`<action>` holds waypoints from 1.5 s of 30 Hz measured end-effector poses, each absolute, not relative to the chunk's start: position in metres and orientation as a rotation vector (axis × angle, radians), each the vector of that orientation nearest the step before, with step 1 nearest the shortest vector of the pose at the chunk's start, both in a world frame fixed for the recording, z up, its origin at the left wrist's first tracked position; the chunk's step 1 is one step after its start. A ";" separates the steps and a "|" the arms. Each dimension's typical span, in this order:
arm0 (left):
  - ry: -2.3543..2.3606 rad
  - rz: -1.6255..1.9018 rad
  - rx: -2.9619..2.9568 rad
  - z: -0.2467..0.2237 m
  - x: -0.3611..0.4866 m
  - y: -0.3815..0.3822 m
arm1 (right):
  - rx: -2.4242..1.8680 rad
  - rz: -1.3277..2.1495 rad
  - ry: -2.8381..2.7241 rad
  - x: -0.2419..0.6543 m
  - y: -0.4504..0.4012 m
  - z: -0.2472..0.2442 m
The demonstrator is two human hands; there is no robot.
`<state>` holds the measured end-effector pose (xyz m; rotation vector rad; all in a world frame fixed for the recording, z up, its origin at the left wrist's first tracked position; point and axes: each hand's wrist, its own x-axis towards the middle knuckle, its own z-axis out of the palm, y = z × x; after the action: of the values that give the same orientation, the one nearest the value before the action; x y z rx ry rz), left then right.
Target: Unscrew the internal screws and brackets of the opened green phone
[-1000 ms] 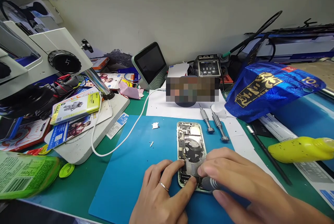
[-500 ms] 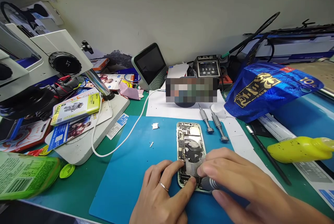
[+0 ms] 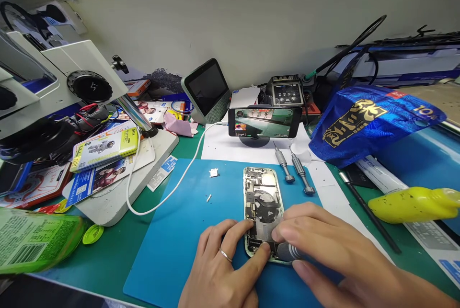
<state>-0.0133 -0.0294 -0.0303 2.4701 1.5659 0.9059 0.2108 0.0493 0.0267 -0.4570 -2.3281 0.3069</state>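
Note:
An opened smartphone (image 3: 264, 188) with its inner parts bare lies on the blue mat (image 3: 168, 245). My left hand (image 3: 224, 265), a ring on one finger, steadies it. One fingertip rests at the phone's left edge, and the thumb presses near its lower end. My right hand (image 3: 323, 245) is closed around a grey screwdriver (image 3: 287, 251) with a ribbed end, held over the phone's lower right corner. Its tip and much of its handle are hidden. Two more screwdrivers (image 3: 284, 165) lie beyond the phone. A small white metal plate (image 3: 213, 172) and tiny loose parts (image 3: 209, 198) are on the mat.
A phone on a stand (image 3: 265, 122) stands at the back, its screen lit. On the left are a microscope stand (image 3: 108, 202), a white cable (image 3: 172, 195) and a green package (image 3: 36, 241). A blue pouch (image 3: 370, 123), yellow bottle (image 3: 413, 205) and black rod (image 3: 370, 214) occupy the right.
Both hands, the opened smartphone and the screwdriver look unmoved. The screen of the phone on the stand, pixelated before, now shows clearly.

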 end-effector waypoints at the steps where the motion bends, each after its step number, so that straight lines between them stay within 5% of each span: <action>1: 1.565 0.900 2.473 -0.030 -0.013 -0.029 | -0.449 0.304 -2.330 0.211 0.050 0.026; 45: 1.567 0.919 2.464 -0.034 -0.014 -0.029 | -0.432 0.320 -2.310 0.210 0.051 0.025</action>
<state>-0.0136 -0.0295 -0.0336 2.4642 1.5674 0.9190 0.2105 0.0505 0.0254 -0.4322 -2.3098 0.3198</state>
